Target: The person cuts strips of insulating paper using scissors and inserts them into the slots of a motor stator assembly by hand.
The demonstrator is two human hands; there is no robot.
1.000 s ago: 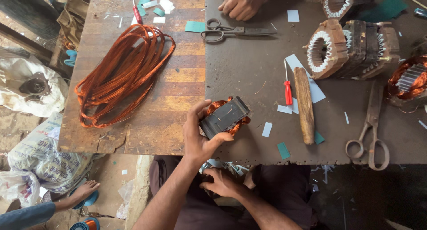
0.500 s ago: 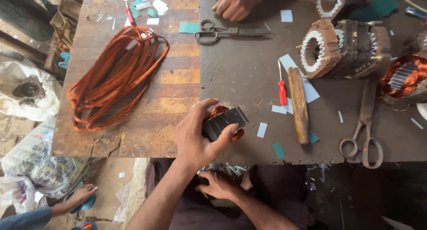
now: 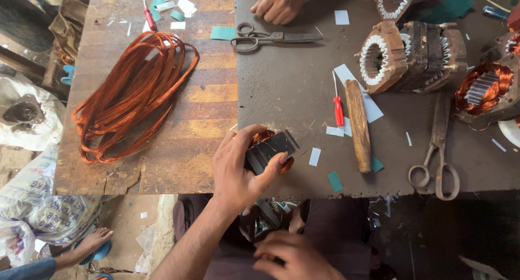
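A small dark stator core (image 3: 271, 149) with copper winding showing at its ends is gripped at the near edge of the grey bench top (image 3: 292, 85), just right of the seam where the wooden table (image 3: 179, 123) meets it. It is held by the left hand (image 3: 238, 169) — thumb laid along its near side, fingers curled over the far side — so the hand is clamped on it. The core's long axis is seen to run slantwise, low at the left and rising to the right, away from the body. The left forearm is stretched up from the lower left, the wrist slightly bent. The right hand (image 3: 290, 255) is kept low at the lap, below the bench edge and well apart from the core; whether anything is held in it cannot be told. The left hand is thus plainly the nearer — the only one in contact.
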